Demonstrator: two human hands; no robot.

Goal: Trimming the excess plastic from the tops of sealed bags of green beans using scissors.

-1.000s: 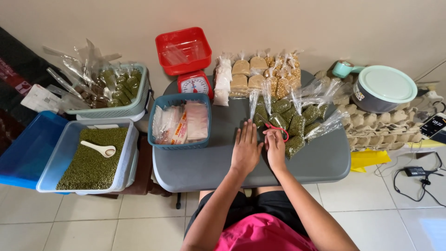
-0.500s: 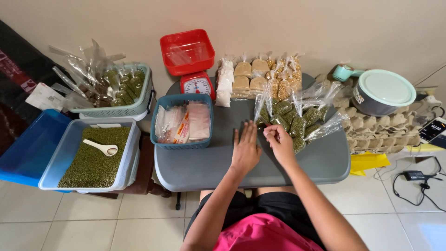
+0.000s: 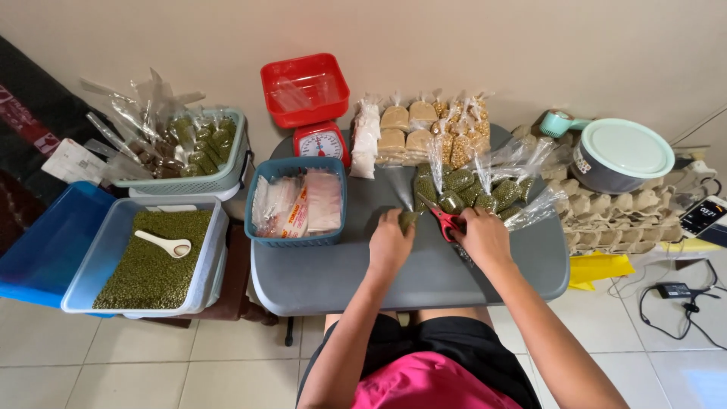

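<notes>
Overhead view, read from left to right with the grey table [image 3: 318, 280] as landmark. Far left of the table, a blue bin [image 3: 38, 242] lies beside a clear tub of green beans [image 3: 151, 261] with a white spoon [image 3: 163, 244] resting on the beans. Behind the tub, a pale green basket [image 3: 193, 155] holds filled bags. On the table's left part stands a blue basket [image 3: 299, 201] of empty plastic bags. At the table's back edge, a red scale [image 3: 310, 102] stands next to rows of packed tan and white bags [image 3: 413, 129].

At the table's middle, the left hand [image 3: 390, 244] is curled with its fingers closed around a small bag of green beans [image 3: 409, 220], which lies on the table just in front of the heap of filled green bags [image 3: 473, 189]. The right hand [image 3: 485, 238] grips red-handled scissors [image 3: 445, 221], blades pointing toward the held bag.

Compared with half a second earlier, the left hand has gone from flat on the table to clenched on the bag, and the scissors have swung toward it; judged from this, cutting of the bag's neck appears under way.

Right of the table: egg trays [image 3: 628, 208], a lidded pot [image 3: 621, 155], a yellow cloth [image 3: 598, 266].
</notes>
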